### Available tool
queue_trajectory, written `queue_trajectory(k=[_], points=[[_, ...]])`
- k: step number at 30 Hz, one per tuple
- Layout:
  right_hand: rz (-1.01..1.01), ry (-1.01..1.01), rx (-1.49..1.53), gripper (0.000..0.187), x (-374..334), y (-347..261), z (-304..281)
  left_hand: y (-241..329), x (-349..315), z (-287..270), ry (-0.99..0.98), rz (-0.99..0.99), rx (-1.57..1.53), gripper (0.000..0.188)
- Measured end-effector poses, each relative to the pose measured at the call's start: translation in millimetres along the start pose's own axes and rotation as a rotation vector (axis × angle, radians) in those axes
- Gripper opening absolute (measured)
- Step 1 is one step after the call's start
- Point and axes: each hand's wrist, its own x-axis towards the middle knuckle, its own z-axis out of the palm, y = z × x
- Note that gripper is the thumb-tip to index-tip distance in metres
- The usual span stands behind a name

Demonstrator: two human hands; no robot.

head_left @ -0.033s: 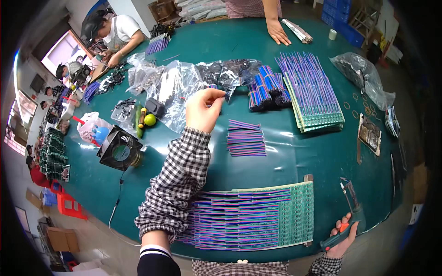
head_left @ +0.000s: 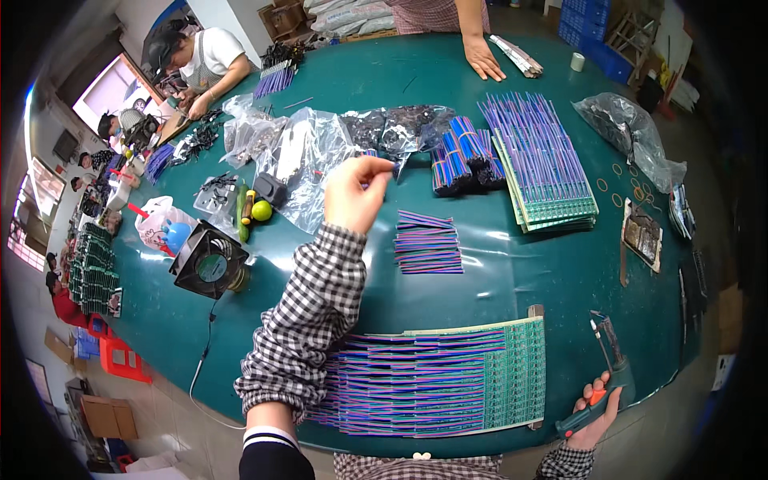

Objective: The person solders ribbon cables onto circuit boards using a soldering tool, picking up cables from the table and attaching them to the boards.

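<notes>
My left hand [head_left: 352, 196] is raised over the middle of the table, thumb and fingertips pinched together. What they hold, if anything, I cannot make out; a clear plastic bag [head_left: 308, 164] lies behind them. My right hand [head_left: 592, 420] grips a green soldering gun [head_left: 622, 386] with an orange-red trigger, its tip pointing up and away. Between my arms lies a panel of green circuit boards [head_left: 516, 376] with rows of coloured wires stretching left, partly under my left sleeve. Beyond it is a small pile of loose wires [head_left: 428, 244].
Rubber-banded wire bundles [head_left: 454, 164] and stacked wired panels [head_left: 548, 168] sit farther back. At the left stand a black fan [head_left: 210, 260] and a green round fruit [head_left: 262, 210]. Another person's hand [head_left: 482, 60] rests on the far edge; someone else works at far left.
</notes>
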Motion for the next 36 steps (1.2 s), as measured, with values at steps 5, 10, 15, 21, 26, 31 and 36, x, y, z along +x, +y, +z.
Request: queue_trajectory(k=[5, 10, 15, 21, 26, 31, 36], points=[[-0.049, 0.149, -0.122, 0.037, -5.6, -3.7, 8.8, 57.0, -67.1, 33.0, -0.362, 0.215, -0.138, 0.020], [-0.039, 0.081, -0.309, 0.044, -13.4, -5.6, 48.0, 133.3, -144.9, 13.9, -0.586, 0.404, -0.167, 0.032], [-0.171, 0.186, -0.637, 0.047, -43.0, -12.7, 66.5, 119.5, -171.0, 47.0, -0.624, 0.514, -0.027, 0.036], [-0.150, 0.214, -0.706, 0.056, -65.0, -13.7, 74.9, 111.4, -182.8, 61.0, -0.553, 0.654, 0.160, 0.037], [-0.149, 0.143, -0.764, 0.055, -68.9, -8.4, 74.7, 109.6, -181.5, 65.8, -0.546, 0.657, 0.172, 0.035], [-0.037, 0.070, -0.726, 0.058, -69.6, -11.7, 71.8, 110.6, -179.8, 63.3, -0.574, 0.632, 0.134, 0.034], [0.017, 0.060, -0.758, 0.059, -72.7, -7.9, 81.0, 109.5, -181.0, 65.8, -0.593, 0.612, 0.172, 0.034]])
